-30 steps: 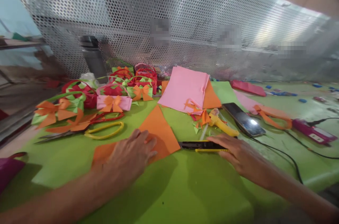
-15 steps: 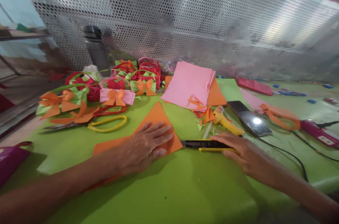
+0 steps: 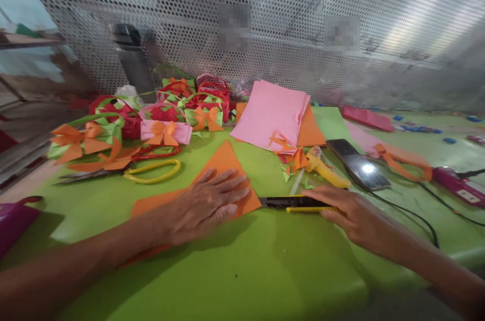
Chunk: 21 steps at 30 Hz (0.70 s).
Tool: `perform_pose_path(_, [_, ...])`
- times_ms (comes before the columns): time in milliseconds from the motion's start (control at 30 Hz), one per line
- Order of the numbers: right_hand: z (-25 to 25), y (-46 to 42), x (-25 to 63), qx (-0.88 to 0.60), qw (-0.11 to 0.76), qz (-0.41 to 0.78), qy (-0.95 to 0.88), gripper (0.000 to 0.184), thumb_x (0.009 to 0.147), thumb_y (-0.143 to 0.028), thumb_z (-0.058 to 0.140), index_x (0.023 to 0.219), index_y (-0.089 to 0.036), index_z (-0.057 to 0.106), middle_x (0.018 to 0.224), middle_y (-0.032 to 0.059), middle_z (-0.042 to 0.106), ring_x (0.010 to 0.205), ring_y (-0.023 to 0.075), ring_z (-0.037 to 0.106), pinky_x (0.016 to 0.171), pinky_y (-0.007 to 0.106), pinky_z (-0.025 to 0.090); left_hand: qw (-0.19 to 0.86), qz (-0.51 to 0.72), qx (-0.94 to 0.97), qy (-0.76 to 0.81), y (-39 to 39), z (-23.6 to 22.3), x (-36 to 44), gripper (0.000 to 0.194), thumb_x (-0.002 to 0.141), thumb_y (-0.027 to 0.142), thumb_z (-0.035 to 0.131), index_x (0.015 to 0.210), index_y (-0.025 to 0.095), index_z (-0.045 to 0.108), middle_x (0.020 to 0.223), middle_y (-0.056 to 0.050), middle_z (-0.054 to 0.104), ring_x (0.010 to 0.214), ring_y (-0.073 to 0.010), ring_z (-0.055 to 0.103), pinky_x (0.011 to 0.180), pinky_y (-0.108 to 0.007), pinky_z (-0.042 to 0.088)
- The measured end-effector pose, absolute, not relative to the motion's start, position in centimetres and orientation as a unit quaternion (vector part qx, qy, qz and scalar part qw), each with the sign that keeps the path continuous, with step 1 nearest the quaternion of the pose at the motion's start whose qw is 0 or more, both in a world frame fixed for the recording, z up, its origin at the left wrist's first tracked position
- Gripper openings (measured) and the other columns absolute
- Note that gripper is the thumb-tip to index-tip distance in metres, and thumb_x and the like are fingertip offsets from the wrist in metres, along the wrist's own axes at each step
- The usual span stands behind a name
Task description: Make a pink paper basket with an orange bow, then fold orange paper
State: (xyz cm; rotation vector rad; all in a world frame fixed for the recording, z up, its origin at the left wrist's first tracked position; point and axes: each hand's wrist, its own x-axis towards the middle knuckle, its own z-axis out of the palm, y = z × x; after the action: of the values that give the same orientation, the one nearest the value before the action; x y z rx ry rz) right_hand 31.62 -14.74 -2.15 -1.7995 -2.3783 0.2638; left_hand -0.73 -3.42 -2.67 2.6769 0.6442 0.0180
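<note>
Pressing orange paper [image 3: 226, 156], gripping black-and-yellow cutter [image 3: 288, 203], any lettering unreadable.

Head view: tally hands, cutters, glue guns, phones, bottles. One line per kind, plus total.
Hands: 2 (left hand, right hand)
Cutter: 1
Glue gun: 1
Phone: 1
Bottle: 1
Total: 6

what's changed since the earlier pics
The left hand has slid rightward over the orange sheet, its fingers now flatter and spread. Nothing was newly gripped or released. The right hand still holds the cutter at the sheet's right corner; the pink sheets and phone stayed put.
</note>
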Motion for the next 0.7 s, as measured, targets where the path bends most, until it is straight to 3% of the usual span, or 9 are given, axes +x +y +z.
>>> perform_pose_path(233, [-2.3,-15.3,31.9,-0.598,0.068,0.084,-0.794,0.042,0.091,-0.025,0.038,0.131,-0.026,0.052,0.128,0.0065,0.059,0.120,0.0243,0.052,0.099,0.048,0.043,0.230,0.018,0.941,0.248,-4.1,-1.3,-0.8,0.050,0.098,0.045,0.016,0.140,0.028,0.036,0.151,0.001,0.024,0.141,-0.0217,0.013,0.113,-0.050,0.001])
perform_pose_path(700, [-2.8,-14.9,30.8,-0.589,0.080,0.087,-0.800,0.041,0.091,-0.027,0.040,0.130,-0.026,0.052,0.128,0.0060,0.059,0.119,0.0255,0.053,0.099,0.048,0.044,0.225,0.047,0.944,0.238,-3.6,-2.7,-0.9,0.046,0.099,0.043,0.019,0.141,0.033,0.033,0.150,0.004,0.027,0.140,-0.0231,0.018,0.113,-0.049,0.006])
